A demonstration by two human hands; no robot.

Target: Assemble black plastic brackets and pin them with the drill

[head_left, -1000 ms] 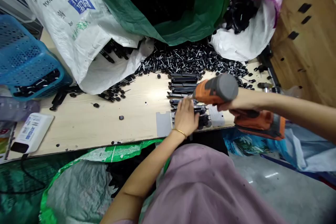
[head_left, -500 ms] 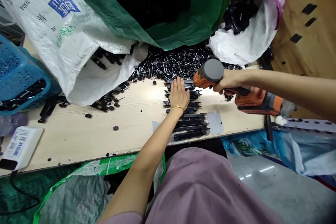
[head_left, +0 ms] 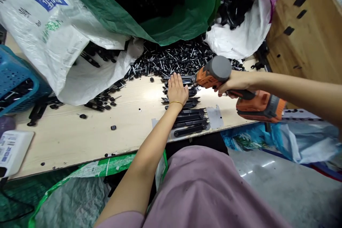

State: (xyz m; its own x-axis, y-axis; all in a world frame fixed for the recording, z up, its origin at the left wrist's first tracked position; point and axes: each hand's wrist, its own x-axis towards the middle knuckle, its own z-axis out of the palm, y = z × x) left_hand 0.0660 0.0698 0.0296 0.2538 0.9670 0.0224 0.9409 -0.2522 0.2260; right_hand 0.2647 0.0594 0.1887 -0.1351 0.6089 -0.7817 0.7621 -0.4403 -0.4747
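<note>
Orange and black, the drill [head_left: 245,95] lies in the right hand [head_left: 233,81], whose fingers are wrapped around its grip; trigger pressure cannot be told. Its nose sits just right of the left hand [head_left: 178,93] and that hand's fingers [head_left: 176,80], at the far end of a row of black strips [head_left: 190,127]. Contact between nose and strip cannot be confirmed.

Against one second ago, both hands have shifted from the near part of the row to its far end, and the nearest strips, then largely covered, now show. Against half a second ago, the hands hold nearly the same station.

The barrel's axis runs from the grey rear cap, turned up toward the camera, down and leftward to the nose; grip and battery extend to the right. The strips' long axes run left to right, roughly across the left fingers, which are straight, close together and laid flat on the far strips.

Beyond the left fingertips: a heap of pinned black pieces [head_left: 171,60], then a green sack [head_left: 184,30]. Left of the fingers: the bare pale surface [head_left: 125,128], a white sack [head_left: 71,39] and, farther out, a blue basket [head_left: 9,60].
</note>
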